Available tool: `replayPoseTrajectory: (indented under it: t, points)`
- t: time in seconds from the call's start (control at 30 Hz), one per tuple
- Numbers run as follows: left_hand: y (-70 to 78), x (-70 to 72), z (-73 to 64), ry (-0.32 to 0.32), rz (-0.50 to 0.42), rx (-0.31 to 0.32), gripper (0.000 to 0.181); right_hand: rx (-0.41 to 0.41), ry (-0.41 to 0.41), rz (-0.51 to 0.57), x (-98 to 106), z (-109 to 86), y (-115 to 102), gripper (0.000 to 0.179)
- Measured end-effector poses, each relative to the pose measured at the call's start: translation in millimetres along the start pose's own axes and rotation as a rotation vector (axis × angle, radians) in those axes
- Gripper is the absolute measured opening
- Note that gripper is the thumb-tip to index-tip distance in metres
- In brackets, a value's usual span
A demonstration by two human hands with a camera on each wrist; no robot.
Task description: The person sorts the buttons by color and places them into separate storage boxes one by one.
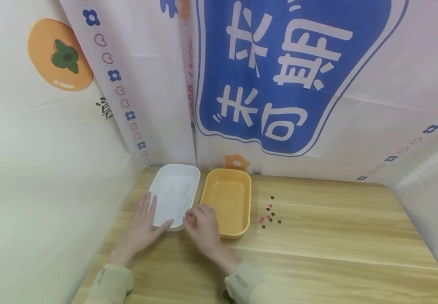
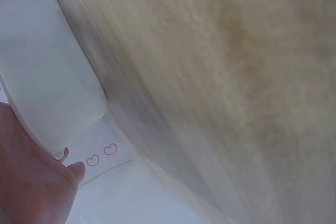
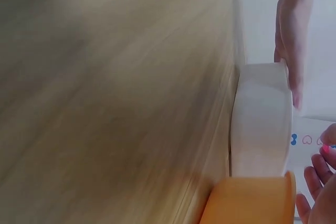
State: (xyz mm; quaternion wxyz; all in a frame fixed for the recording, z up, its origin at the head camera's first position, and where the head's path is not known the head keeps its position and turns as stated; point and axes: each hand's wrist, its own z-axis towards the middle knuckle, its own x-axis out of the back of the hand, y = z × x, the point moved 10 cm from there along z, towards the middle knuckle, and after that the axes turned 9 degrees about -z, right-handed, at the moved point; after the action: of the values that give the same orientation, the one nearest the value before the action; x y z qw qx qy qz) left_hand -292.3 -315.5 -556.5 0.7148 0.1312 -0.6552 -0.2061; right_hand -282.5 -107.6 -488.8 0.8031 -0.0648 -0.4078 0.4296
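My right hand [image 1: 205, 228] pinches a small round pink piece [image 3: 326, 148] between thumb and fingertip, over the near right corner of the white tray [image 1: 178, 167]. Its wrist passes in front of the near left part of the yellow tray [image 1: 250, 202]. On the other side, my left hand [image 1: 140, 226] rests on the white tray's rim. Those fingers lie straight and spread along the left edge, with the thumb across the near edge. In the left wrist view, the white tray's outer wall [image 2: 47, 61] shows beside that hand.
Several small round black and pink pieces [image 1: 270, 214] lie scattered on the wooden table [image 1: 336, 236], right of the yellow tray. Behind both trays hangs a printed white cloth [image 1: 158, 105] with a blue panel. More cloth closes off the left and right sides.
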Motion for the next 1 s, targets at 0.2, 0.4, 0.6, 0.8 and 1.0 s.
replayPoseTrajectory:
  t: [0.2,0.4,0.6,0.8,1.0]
  points:
    - [-0.7,2.4,-4.5,0.004,-0.004,0.011,0.109,-0.040,-0.064,-0.018,-15.2,3.0,-3.4,0.014]
    - [-0.3,0.9,-4.9,-0.001,0.011,0.006,0.109,-0.066,-0.112,-0.047,-24.5,2.6,2.7,0.013]
    - [1.3,-1.3,-1.3,0.001,0.022,0.004,0.108,-0.065,-0.134,-0.071,-27.6,4.3,6.2,0.016]
    - [1.3,-3.2,-0.3,-0.004,0.028,0.005,0.108,-0.040,-0.162,-0.097,-29.9,1.8,5.8,0.022]
    - [1.8,-0.7,0.7,0.005,0.016,0.006,0.108,-0.017,-0.110,-0.068,-15.1,2.1,9.5,0.022]
